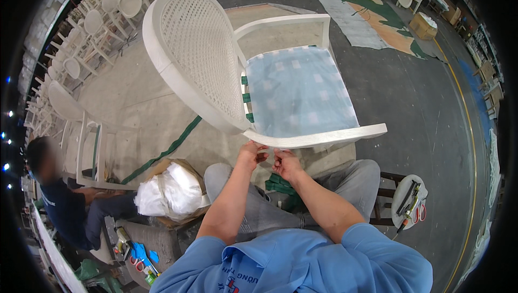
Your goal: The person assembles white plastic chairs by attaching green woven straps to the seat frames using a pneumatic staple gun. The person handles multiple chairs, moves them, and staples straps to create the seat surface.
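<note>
A white wooden armchair (313, 141) with a woven cane back (202, 50) stands tilted before me. A pale blue and white checked cover (299, 91) lies over its seat, and short green strap pieces show along the seat's rear edge. My left hand (252, 155) is at the underside of the near armrest, near the backrest, fingers curled. Beside it, my right hand (286, 164) is closed in a pinch just below the same armrest. What either hand holds is too small or hidden to make out. Bunched green webbing (280, 184) lies between my legs, below the right hand.
A bag of white plastic (171, 189) sits at my left, near a seated person (62, 201) and another white chair frame (65, 101). Scissors and tools lie on a round stool (408, 201) at right. A green strap (167, 150) trails across the floor mat. Many chairs stand at far left.
</note>
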### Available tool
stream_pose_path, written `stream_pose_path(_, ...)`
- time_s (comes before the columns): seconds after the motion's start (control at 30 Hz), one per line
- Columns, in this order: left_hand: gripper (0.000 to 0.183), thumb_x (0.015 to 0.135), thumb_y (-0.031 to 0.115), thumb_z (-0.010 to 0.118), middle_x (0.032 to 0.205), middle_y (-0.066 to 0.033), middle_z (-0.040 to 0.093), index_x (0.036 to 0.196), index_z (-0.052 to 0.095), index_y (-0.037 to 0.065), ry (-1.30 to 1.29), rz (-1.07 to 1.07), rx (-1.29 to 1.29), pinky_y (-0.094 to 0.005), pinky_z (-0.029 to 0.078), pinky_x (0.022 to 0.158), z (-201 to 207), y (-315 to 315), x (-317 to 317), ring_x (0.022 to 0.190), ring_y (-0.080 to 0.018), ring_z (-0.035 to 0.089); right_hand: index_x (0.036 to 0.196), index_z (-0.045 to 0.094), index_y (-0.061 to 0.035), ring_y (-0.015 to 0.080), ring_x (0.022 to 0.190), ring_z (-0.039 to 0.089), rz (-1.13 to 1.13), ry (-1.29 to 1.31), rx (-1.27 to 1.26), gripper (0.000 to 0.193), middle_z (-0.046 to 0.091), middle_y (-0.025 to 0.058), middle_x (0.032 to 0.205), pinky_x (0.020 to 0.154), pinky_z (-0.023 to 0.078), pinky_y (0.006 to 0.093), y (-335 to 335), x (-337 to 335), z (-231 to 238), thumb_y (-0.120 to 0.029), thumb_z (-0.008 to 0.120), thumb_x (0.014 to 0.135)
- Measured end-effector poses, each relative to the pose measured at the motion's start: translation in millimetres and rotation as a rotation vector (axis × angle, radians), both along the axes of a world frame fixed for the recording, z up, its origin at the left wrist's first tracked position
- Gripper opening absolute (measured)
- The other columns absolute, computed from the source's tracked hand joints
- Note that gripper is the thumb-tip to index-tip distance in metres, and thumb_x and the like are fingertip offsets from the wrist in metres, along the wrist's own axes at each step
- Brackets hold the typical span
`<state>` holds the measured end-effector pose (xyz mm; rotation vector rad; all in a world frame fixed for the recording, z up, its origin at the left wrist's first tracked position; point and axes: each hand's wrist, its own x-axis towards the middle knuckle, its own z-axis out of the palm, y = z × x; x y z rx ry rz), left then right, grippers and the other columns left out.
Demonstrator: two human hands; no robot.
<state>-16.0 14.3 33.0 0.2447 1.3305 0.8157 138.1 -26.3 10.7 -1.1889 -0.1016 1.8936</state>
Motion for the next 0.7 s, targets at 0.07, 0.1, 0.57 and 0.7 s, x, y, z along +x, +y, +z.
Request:
stream_pose_path(0.07,0.018,0.095,0.011,0.062,0.100,-0.0075,0.070,0.113,0.063,0.009,0.029,0.011,0.013,-0.0330,0.056,0.053,2.7,-1.8,1.4,0.061,-0.0209,0.066,0.095,0.058,-0.0105,0.0156,0.053,0.053,-0.024,-0.003,-0.027,0.013,0.057,0.0015,0.073,0.054,0.051,0.0366,0.1,-1.9,3.0,-0.017,0.070,0.094)
stream_pose_path(0.1,0.019,0.095,0.012,0.062,0.101,-0.0076,0.069,0.114,0.062,0.009,0.040,0.027,0.011,-0.0327,0.055,0.052,4.1,-2.2,1.7,0.062,-0.0207,0.067,0.097,0.058,-0.0102,0.0161,0.054,0.054,-0.035,-0.004,-0.041,0.013,0.058,0.0022,0.076,0.054,0.052,0.0371,0.1,-3.7,5.4,-0.017,0.069,0.095)
stream_pose_path(0.57,0.030,0.108,0.031,0.041,0.113,-0.0085,0.064,0.127,0.054,0.012,-0.104,0.170,0.007,-0.0312,0.054,0.058,-6.3,7.6,14.9,0.069,-0.0186,0.063,0.095,0.059,-0.0104,0.0165,0.055,0.051,-0.274,-0.162,-0.081,0.006,0.056,0.0024,0.074,0.051,0.048,0.0358,15.7,4.5,20.5,-0.016,0.062,0.094)
stream_pose_path(0.7,0.026,0.109,0.027,0.037,0.099,-0.0059,0.064,0.121,0.056,0.012,-0.110,0.209,-0.010,-0.0299,0.054,0.057,-16.7,8.7,8.8,0.067,-0.0174,0.062,0.095,0.060,-0.0099,0.0162,0.054,0.050,-0.261,-0.272,-0.129,0.008,0.056,0.0028,0.073,0.051,0.047,0.0363,6.6,-4.6,30.6,-0.017,0.062,0.095)
